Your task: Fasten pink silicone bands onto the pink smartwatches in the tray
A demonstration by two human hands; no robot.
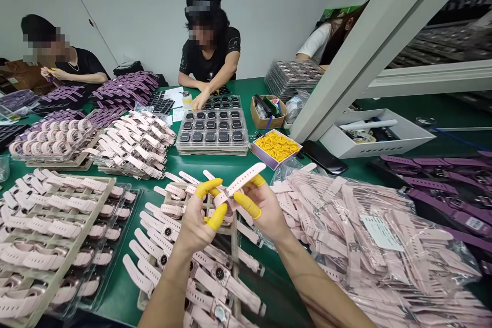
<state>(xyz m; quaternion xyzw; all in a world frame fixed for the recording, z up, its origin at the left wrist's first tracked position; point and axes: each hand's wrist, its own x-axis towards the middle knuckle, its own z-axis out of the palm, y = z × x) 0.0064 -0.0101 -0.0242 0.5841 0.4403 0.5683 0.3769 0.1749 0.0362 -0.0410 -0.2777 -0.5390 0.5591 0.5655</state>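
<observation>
My left hand (195, 220) and my right hand (267, 210) wear yellow finger cots. Between them they pinch a pale pink watch strap (246, 177), its holed end pointing up to the right. Whether a watch case is attached to it is hidden by my fingers. Just below my hands lies a tray (235, 251) of smartwatches with pink straps, some with their round sensor backs (220, 273) facing up. To the right of my right hand is a heap of pink straps in clear plastic bags (346, 225), with a white label on top.
Trays of pink-strapped watches (42, 215) stand on the left. Ahead are stacked clear trays of dark watch cases (211, 130), a box of yellow finger cots (275, 147) and a black phone-like item (324, 157). A slanted grey post (357, 56) rises at right. Co-workers sit across.
</observation>
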